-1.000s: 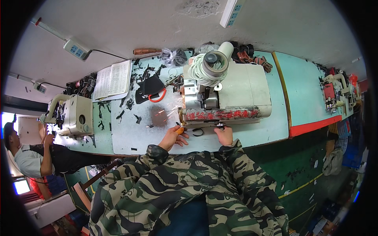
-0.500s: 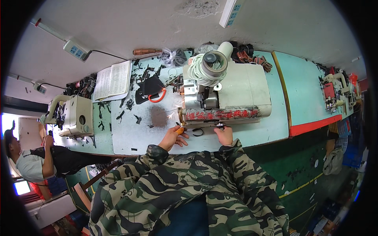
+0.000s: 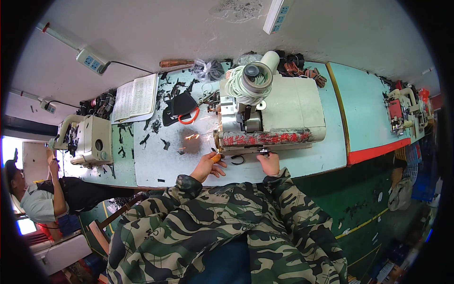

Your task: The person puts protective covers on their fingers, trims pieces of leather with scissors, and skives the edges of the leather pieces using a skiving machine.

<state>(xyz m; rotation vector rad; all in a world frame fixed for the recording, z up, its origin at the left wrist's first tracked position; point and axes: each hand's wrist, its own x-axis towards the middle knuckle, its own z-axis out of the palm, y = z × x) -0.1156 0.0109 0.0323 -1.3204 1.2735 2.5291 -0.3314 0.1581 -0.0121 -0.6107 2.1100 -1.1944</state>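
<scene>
hands | left (image 3: 208, 166) pinching small orange tool (image 3: 216, 158) | right (image 3: 269, 164) curled on boxy cream machine (image 3: 272, 116), grip unclear

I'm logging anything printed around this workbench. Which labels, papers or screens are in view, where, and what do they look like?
Label strip: front edge of the sewing machine, long, red with pale marks.
Open ledger: bench back left, white ruled pages.
Screen: far left edge, glowing blue-white.

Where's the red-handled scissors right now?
In the head view, the red-handled scissors lie left of the sewing machine, beside black scraps and beyond the left hand.
</scene>
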